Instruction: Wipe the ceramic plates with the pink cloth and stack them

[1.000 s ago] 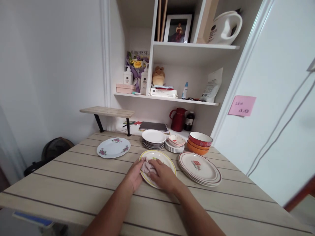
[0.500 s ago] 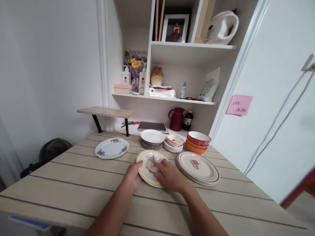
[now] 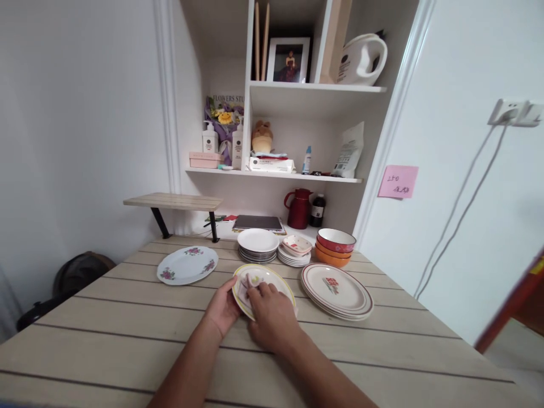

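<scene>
A round white plate with a yellow rim (image 3: 278,279) is tilted a little above the wooden table, in front of me. My left hand (image 3: 224,306) grips its left edge, thumb on the upper face and fingers underneath. Across the plate's front lies my right hand (image 3: 272,314), pressing a pale pink cloth (image 3: 243,288) against the surface. The cloth is bunched near the left side of the plate, partly covered by my right fingers. To the right is a stack of oval plates (image 3: 338,290) with red rims.
A flowered oval plate (image 3: 187,265) lies at left. Behind are stacked white plates (image 3: 258,241), small dishes (image 3: 296,245) on saucers, and red and orange bowls (image 3: 335,243). A small raised shelf (image 3: 174,201) stands at back left, a red jug (image 3: 299,208) at the back.
My right hand has slid the cloth leftward and nearer across the plate, towards my left hand. My left hand still holds the rim. The camera view has turned slightly right.
</scene>
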A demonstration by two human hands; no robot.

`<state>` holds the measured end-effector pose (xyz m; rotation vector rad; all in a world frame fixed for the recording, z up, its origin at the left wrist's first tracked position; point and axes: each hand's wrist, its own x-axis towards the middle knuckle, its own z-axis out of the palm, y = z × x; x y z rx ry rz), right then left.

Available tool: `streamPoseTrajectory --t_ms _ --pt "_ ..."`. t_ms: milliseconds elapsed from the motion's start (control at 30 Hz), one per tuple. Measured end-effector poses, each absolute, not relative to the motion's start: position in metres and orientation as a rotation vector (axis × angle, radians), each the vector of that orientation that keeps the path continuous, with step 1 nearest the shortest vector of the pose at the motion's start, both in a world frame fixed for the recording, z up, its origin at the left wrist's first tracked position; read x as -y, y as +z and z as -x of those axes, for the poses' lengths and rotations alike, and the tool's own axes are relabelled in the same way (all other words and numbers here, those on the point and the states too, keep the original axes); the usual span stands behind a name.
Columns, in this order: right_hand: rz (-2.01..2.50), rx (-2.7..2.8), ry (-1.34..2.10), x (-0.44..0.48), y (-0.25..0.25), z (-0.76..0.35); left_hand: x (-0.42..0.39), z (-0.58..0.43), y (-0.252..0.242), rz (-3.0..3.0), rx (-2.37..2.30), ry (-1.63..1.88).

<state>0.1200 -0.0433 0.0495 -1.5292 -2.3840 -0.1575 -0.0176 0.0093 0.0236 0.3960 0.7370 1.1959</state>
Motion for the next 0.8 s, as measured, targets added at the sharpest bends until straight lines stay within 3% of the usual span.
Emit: streamPoseTrajectory --t_ms 367,600,800 --pt "1.191 1.834 0.106 0.023 0.062 -0.158 -0.014 0.032 0.023 -0.4 -0.74 1.422" --pt "0.846 0.974 0.958 0.007 0.063 -0.19 -0.017 0.023 0.015 -0.463 -0.824 1.577" --pt "0.678 0.778 1.353 -0.002 0.047 -0.18 -0.005 0.024 0.023 -0.625 -0.629 1.307"
